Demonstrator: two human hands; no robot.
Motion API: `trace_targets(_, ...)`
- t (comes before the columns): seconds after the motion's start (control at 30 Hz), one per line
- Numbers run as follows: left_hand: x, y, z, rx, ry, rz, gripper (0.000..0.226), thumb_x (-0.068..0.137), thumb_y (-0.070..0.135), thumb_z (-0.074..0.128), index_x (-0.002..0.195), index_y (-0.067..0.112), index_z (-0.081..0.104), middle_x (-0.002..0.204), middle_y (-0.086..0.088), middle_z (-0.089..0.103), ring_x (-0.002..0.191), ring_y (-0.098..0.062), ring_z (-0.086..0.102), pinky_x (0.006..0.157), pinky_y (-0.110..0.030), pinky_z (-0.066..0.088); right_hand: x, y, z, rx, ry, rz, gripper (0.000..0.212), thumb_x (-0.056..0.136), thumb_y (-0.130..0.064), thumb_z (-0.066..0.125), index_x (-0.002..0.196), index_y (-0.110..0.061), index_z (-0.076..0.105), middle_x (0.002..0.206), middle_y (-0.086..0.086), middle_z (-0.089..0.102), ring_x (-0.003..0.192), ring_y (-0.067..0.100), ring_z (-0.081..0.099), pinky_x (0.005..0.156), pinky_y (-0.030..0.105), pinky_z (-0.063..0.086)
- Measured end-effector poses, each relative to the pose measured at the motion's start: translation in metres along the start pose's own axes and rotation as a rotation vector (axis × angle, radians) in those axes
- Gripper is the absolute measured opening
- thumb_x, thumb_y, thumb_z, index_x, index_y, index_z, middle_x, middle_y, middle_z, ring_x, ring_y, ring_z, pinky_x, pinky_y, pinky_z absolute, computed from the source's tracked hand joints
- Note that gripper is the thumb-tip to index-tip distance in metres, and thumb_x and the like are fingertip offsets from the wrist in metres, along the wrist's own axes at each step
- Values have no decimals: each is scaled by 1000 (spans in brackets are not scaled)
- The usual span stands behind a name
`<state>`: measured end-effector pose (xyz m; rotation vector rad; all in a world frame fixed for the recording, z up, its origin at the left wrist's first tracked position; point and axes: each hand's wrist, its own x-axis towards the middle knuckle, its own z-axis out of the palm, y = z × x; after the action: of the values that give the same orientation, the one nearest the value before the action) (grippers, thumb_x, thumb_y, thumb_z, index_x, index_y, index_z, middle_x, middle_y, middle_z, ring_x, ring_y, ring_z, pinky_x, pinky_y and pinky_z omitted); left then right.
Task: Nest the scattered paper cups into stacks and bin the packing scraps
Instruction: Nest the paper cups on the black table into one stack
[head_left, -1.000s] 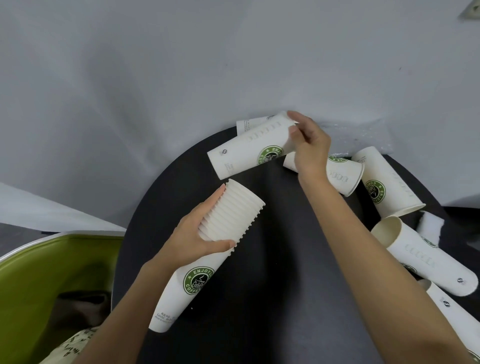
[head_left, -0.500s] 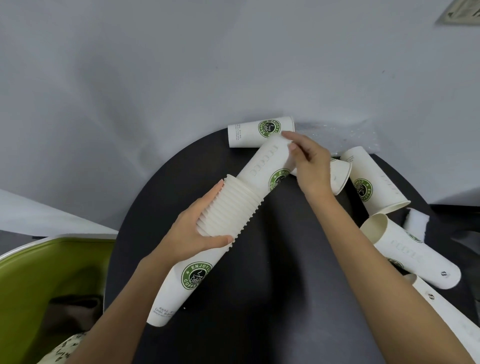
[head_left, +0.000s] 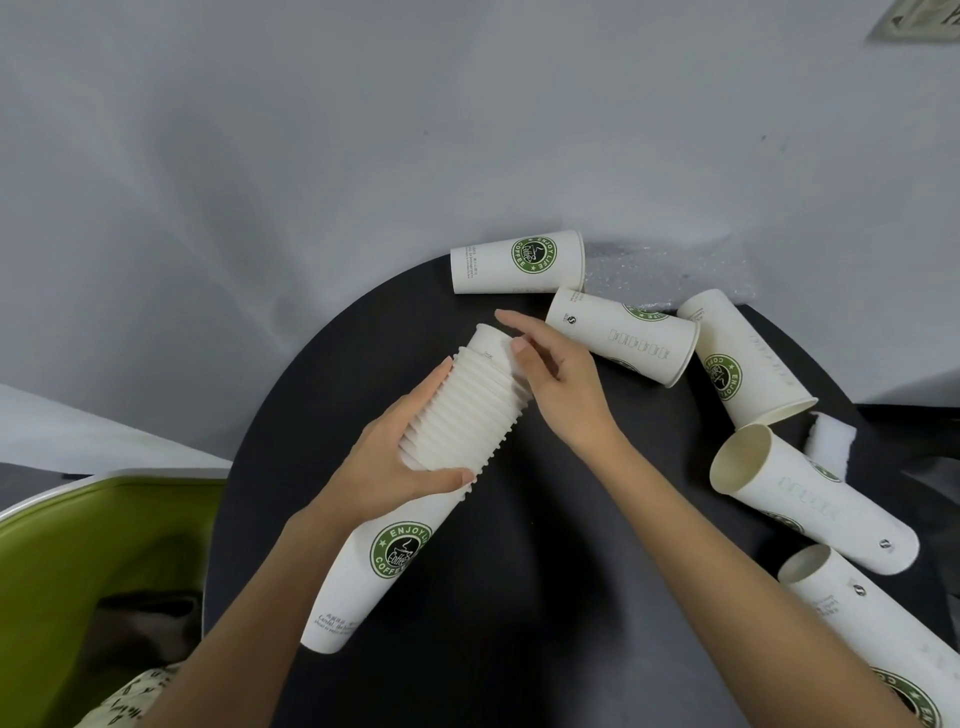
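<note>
Over the black round worktop (head_left: 571, 597), your left hand (head_left: 410, 452) grips the stack of nested paper cups (head_left: 457, 415) around its ribbed rims, fingers curled round the far side and thumb clamped on the near side. The stack is tilted, its logo end pointing near left. Your right hand (head_left: 556, 374) lies with fingers straight and apart, the thumb tip touching the one cup end standing proud at the stack's far end. Five loose cups lie on their sides to the right: a far cup (head_left: 519, 262), a second cup (head_left: 623, 338) just beside it, a third cup (head_left: 743, 358), an open-mouthed cup (head_left: 810, 499) and a near-right cup (head_left: 872, 623). Clear bubble wrap (head_left: 665, 275) lies at the far edge, a white foam scrap (head_left: 831, 436) at the right, and a green bin (head_left: 78, 545) stands near left.
</note>
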<state>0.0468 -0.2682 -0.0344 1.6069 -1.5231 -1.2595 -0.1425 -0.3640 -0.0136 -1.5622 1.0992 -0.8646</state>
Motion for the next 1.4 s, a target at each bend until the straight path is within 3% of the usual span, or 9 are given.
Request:
trace_targets(0.17, 4, 4, 2, -2, 3, -2, 103, 59, 50, 79, 145, 59, 22, 134, 41, 40, 126, 5, 44, 101, -23, 43, -4, 1, 4, 30, -22, 26, 29, 98, -15, 48, 123, -20, 62, 117, -15, 62, 107, -8, 55, 85, 4, 39)
trace_targets(0.43, 10, 4, 6, -15, -5, -19, 102, 58, 50, 80, 141, 63, 22, 135, 32, 44, 125, 2, 46, 102, -28, 47, -5, 4, 5, 36, -56, 46, 28, 98, -14, 49, 121, -21, 63, 114, -14, 64, 109, -3, 56, 95, 12, 41)
trace_targets(0.57, 14, 5, 9, -32, -1, -30, 102, 59, 47, 82, 141, 64, 24, 137, 32, 44, 127, 3, 45, 105, -29, 44, 5, 6, -2, 61, 8, 42, 26, 98, -14, 48, 119, -24, 61, 84, -6, 61, 76, 3, 54, 73, 8, 42)
trace_targets(0.67, 18, 4, 9, -31, -15, -32, 104, 60, 46, 82, 144, 60, 23, 141, 30, 42, 129, 2, 43, 105, -27, 42, 26, 11, -14, 107, 178, 62, 25, 97, -7, 44, 115, -12, 61, 78, -1, 64, 71, 6, 57, 72, 16, 46)
trace_targets(0.83, 27, 1, 8, -39, -19, -36, 105, 61, 45, 82, 146, 57, 22, 142, 34, 39, 130, 5, 42, 104, -23, 41, 70, 29, -41, 15, 331, 117, 27, 92, -5, 45, 101, -21, 64, 78, -7, 64, 74, 12, 58, 78, 31, 47)
trace_targets(0.93, 35, 1, 6, -27, -20, -41, 105, 62, 44, 84, 145, 59, 21, 142, 33, 39, 129, 3, 42, 103, -22, 42, 97, 37, -52, -43, 404, 134, 26, 91, -5, 46, 103, -16, 66, 86, -3, 65, 80, 14, 58, 85, 38, 49)
trace_targets(1.13, 53, 1, 0, -17, -1, -24, 103, 70, 25, 88, 145, 59, 24, 139, 40, 38, 127, 11, 42, 103, -20, 40, 137, 52, -66, -251, 416, 226, 30, 95, -11, 48, 123, -11, 59, 121, 10, 60, 91, 10, 51, 83, 15, 38)
trace_targets(1.3, 61, -4, -3, 13, -3, -22, 104, 70, 26, 87, 146, 56, 23, 144, 35, 37, 130, 7, 41, 106, -23, 39, 152, 62, -63, -219, 306, 296, 39, 92, -12, 53, 131, -16, 52, 122, 9, 61, 106, 18, 57, 95, 30, 45)
trace_targets(1.4, 63, -7, -3, 25, -9, -22, 104, 70, 30, 87, 147, 54, 22, 144, 34, 37, 130, 7, 40, 104, -20, 40, 156, 65, -64, -188, 303, 308, 43, 91, -10, 55, 133, -19, 50, 108, 9, 60, 97, 16, 55, 87, 26, 45)
